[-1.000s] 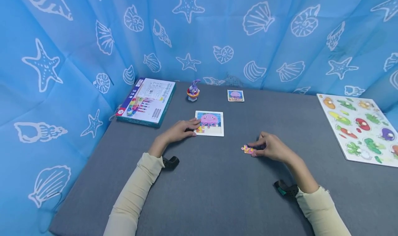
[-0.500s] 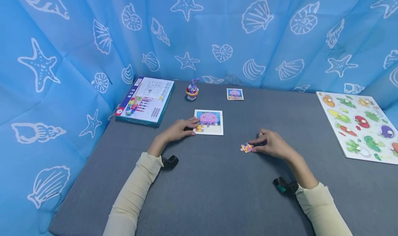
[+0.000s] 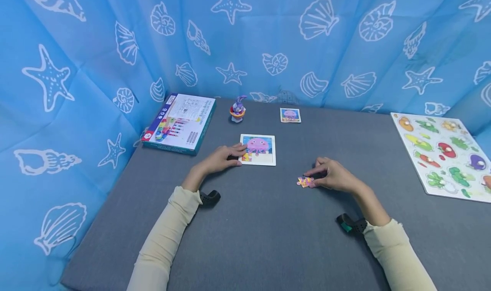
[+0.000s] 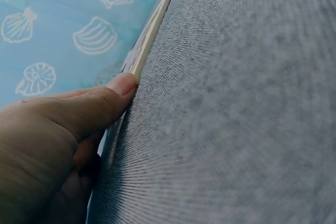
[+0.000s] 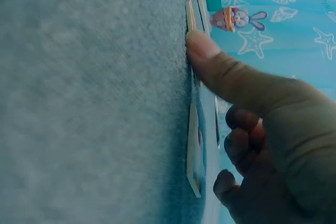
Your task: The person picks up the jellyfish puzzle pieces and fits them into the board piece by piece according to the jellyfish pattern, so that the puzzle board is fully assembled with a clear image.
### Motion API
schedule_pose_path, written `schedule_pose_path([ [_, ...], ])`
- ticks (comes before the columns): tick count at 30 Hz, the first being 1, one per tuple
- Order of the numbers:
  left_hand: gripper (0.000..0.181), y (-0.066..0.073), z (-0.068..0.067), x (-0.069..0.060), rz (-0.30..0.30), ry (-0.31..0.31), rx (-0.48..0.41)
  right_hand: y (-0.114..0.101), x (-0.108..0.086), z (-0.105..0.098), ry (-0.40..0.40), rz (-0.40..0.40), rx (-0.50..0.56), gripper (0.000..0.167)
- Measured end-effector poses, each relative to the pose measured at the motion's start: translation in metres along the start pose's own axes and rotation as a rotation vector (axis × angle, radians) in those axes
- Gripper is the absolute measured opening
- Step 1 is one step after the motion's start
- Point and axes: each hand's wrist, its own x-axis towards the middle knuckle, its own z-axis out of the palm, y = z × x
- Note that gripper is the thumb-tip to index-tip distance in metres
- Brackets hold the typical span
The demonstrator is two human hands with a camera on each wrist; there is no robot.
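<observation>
My left hand rests at the left side of a white-framed jellyfish puzzle. Its fingers lie over the edge, and the thumb presses the side near the lower left corner, as the left wrist view shows. A pale bare area runs along the puzzle's lower part. To the right, my right hand pinches a pink and yellow jigsaw piece between thumb and fingers, close to the table. The right wrist view shows another flat, pale-edged piece on the cloth below the hand; the head view hides it.
At the back stand a rabbit figure and a small jellyfish picture card. A boxed toy set lies at the left. On the right is a vegetable knob-puzzle board. A blue shell-print curtain borders the grey table.
The jigsaw piece has turned a little in my right fingers, and that hand has shifted slightly. My left hand keeps its place on the puzzle.
</observation>
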Motion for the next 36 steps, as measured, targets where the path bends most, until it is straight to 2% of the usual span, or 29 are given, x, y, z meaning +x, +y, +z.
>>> schedule_pose_path([
  [6,0.045,-0.001,-0.001,-0.002,-0.006,0.000,-0.010,-0.004,0.011,-0.002,0.083,0.003,0.057,0.026],
  [11,0.046,-0.002,0.000,-0.002,-0.018,-0.003,-0.008,-0.014,0.033,-0.003,0.141,0.049,0.047,0.026],
  [17,0.047,-0.001,0.002,-0.004,-0.019,0.000,-0.006,-0.032,0.065,0.006,0.147,0.086,0.048,0.026],
  [25,0.048,0.001,0.003,-0.003,-0.013,0.004,0.010,-0.055,0.100,0.030,0.131,0.060,0.005,0.026],
  [30,0.047,0.001,0.002,-0.001,-0.016,0.007,0.000,-0.066,0.114,0.039,0.105,0.046,-0.003,0.027],
  [36,0.046,0.000,0.000,-0.001,-0.017,0.000,-0.004,-0.068,0.123,0.044,0.088,0.025,-0.116,0.028],
])
